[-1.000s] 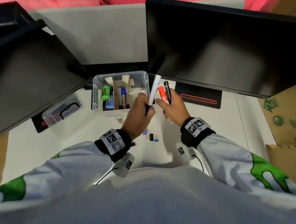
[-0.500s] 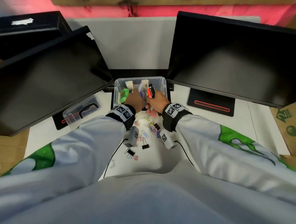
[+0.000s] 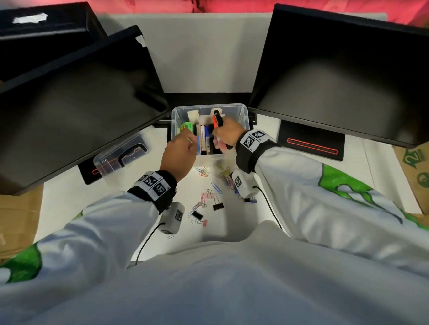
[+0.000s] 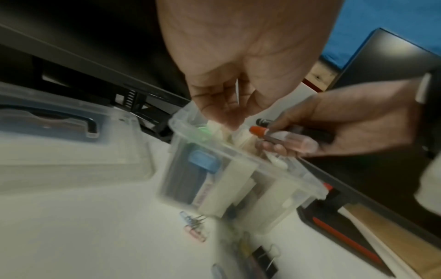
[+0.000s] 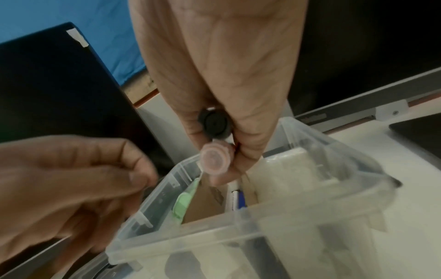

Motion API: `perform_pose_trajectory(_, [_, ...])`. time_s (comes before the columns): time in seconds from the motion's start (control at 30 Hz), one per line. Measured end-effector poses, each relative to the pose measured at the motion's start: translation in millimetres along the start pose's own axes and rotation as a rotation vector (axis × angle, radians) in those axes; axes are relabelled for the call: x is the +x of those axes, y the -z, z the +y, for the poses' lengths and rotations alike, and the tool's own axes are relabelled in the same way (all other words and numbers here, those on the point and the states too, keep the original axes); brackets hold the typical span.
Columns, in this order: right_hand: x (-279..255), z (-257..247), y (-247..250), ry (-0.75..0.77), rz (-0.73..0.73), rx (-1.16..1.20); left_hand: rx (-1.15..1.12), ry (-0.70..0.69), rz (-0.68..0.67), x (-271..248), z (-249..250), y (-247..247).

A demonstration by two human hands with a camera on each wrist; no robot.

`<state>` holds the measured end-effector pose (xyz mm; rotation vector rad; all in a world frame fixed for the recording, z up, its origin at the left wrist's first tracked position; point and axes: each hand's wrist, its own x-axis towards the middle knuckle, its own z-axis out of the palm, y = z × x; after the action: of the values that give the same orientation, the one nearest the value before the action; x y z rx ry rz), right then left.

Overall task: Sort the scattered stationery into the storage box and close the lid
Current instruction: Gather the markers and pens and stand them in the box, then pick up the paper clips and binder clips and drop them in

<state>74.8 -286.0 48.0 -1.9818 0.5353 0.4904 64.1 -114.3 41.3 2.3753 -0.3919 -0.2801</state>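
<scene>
Gripping an orange marker (image 3: 215, 121) and a black marker (image 3: 219, 118) together in curled fingers, the right hand (image 3: 228, 134) holds them over the open clear storage box (image 3: 244, 116), while the left hand (image 3: 179, 158) hangs over the box's near left corner with fingers loosely curled and nothing clearly held. No lettering can be read anywhere, only square black-and-white code tags on both wristbands (image 3: 155, 185), and pens (image 3: 205, 140) with a green item (image 3: 186, 126) lie in the box's compartments. Paper clips and binder clips (image 3: 211, 194) lie scattered on the white table (image 3: 69, 202) near the box, its clear lid (image 3: 123, 154) rests to the left, and two dark monitors (image 3: 341, 81) overhang the box's far side.
</scene>
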Motion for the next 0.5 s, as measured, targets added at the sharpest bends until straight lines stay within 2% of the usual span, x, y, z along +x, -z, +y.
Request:
perform_pose_trajectory(0.07, [5.4, -9.2, -3.8, 0.046, 0.064, -0.151, 0.061, -0.025, -0.082, -14.2, -12.3, 3.6])
perform_pose_trajectory(0.13, [3.1, -8.6, -6.8, 0.13, 0.125, -0.285, 0.122, -0.051, -0.272, -26.4, -29.2, 0.5])
perform_pose_trajectory(0.27, [-38.3, 18.2, -11.1, 0.52, 0.274, -0.36, 0.259, -0.168, -0.666, -49.7, -58.3, -19.4])
perform_pose_trajectory(0.33, [-61.3, 43.1, -14.7, 0.655, 0.272, -0.428, 0.359, -0.215, -0.793, -58.7, -68.6, -32.7])
perform_pose_trajectory(0.4, [-75.8, 73.1, -19.1, 0.649, 0.176, -0.509, 0.493, -0.337, -0.836, -64.7, -78.4, -43.6])
perform_pose_trajectory(0.5, [-86.2, 117.9, -22.0, 0.462, 0.005, -0.631, 0.635, -0.503, -0.843, -69.9, -91.2, -54.9])
